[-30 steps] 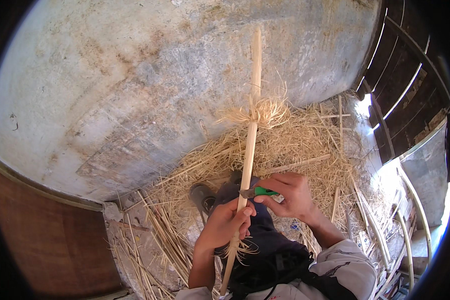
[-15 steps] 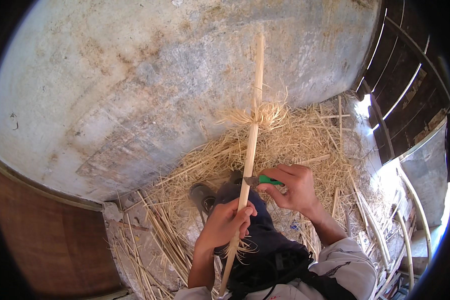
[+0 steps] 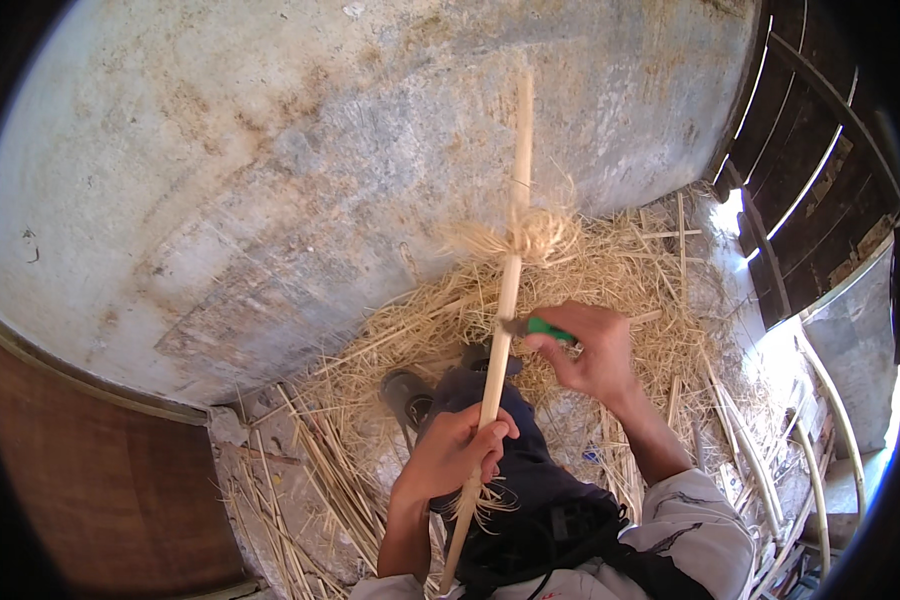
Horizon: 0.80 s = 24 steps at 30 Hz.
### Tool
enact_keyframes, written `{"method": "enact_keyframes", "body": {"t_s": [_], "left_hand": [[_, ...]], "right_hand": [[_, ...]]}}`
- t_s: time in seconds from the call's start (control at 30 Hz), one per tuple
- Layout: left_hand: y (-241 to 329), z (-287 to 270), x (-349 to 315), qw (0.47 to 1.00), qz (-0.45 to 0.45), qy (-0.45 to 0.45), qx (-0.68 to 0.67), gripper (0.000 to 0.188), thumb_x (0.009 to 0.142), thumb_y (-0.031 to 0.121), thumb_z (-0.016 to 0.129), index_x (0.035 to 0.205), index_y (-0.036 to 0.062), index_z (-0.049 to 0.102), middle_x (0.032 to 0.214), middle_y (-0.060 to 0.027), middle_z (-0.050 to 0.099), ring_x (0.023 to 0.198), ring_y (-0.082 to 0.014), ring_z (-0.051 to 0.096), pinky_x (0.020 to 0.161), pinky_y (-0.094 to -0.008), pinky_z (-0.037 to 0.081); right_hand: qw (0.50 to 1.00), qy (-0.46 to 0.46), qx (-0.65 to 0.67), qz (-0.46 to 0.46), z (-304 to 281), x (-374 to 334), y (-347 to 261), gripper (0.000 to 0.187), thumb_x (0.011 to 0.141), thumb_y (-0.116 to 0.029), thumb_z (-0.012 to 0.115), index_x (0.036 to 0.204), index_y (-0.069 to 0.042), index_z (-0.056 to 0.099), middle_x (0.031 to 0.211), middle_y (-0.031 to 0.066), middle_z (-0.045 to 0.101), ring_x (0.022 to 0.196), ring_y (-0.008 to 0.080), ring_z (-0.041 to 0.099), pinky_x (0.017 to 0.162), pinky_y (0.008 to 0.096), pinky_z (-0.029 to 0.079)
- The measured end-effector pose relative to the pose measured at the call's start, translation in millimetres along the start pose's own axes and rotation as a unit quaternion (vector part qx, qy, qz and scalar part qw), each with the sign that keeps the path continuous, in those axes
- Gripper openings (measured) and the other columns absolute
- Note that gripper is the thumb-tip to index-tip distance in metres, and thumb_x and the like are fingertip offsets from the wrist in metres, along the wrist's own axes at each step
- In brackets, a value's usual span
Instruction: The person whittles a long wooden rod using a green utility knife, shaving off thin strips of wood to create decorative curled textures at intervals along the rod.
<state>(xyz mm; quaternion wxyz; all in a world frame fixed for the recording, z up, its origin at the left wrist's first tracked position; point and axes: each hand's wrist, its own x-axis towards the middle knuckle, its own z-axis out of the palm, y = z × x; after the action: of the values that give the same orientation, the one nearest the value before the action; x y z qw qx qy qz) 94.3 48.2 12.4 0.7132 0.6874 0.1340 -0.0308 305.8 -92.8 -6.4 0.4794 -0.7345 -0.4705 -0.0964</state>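
A long pale strip of split bamboo or wood (image 3: 511, 285) slants up from my lap toward the wall. My left hand (image 3: 457, 450) is closed round its lower part. In my right hand (image 3: 592, 350) is a knife (image 3: 548, 329) with a green handle, its short blade against the right edge of the strip. A tuft of curled shavings (image 3: 545, 234) clings to the strip above the blade. Smaller curls (image 3: 490, 503) hang just below my left hand.
A stained grey wall (image 3: 300, 180) rises ahead. Loose shavings (image 3: 610, 270) cover the floor at its foot. Thin strips (image 3: 335, 480) lie at the left, near a brown wooden panel (image 3: 110, 460). Curved poles (image 3: 825, 400) and dark slats (image 3: 810, 160) stand at the right.
My right hand and the knife have slid up the strip, away from me. The shavings tuft has shifted slightly right. My left hand keeps its hold in nearly the same place.
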Motion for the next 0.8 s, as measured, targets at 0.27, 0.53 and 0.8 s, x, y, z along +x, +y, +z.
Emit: {"method": "enact_keyframes", "body": {"t_s": [0.27,0.53,0.8], "left_hand": [[0.1,-2.1,0.6,0.999,-0.003,-0.023,0.027,0.022,0.111,0.019,0.056,0.111,0.0003,0.068,0.065,0.0003,0.062,0.057,-0.0088,0.063,0.054,-0.0258,0.050],[3.6,-1.0,3.0,0.998,-0.002,-0.041,0.045,0.021,0.109,0.017,0.058,0.112,-0.0012,0.068,0.066,-0.0011,0.062,0.058,-0.0091,0.064,0.054,-0.0267,0.048],[-1.6,-5.3,3.6,0.998,-0.002,-0.052,0.020,0.024,0.110,0.017,0.054,0.114,-0.0018,0.067,0.065,-0.0008,0.062,0.057,-0.0089,0.062,0.054,-0.0258,0.048]], "right_hand": [[0.998,0.056,-0.005,0.019,-0.9,15.9,10.3,0.023,0.090,-0.025,0.084,0.101,-0.005,0.081,0.091,0.0115,0.079,0.076,0.0275,0.077,0.067,0.0351,0.059],[0.992,0.100,-0.053,0.052,-1.5,19.8,17.2,0.020,0.091,-0.023,0.084,0.096,-0.004,0.079,0.081,0.0119,0.074,0.065,0.0246,0.071,0.059,0.0343,0.054],[0.984,0.052,0.121,0.123,3.9,17.8,32.3,0.037,0.102,-0.038,0.070,0.097,-0.002,0.078,0.064,0.0023,0.056,0.054,0.0153,0.047,0.052,0.0310,0.037]]}}
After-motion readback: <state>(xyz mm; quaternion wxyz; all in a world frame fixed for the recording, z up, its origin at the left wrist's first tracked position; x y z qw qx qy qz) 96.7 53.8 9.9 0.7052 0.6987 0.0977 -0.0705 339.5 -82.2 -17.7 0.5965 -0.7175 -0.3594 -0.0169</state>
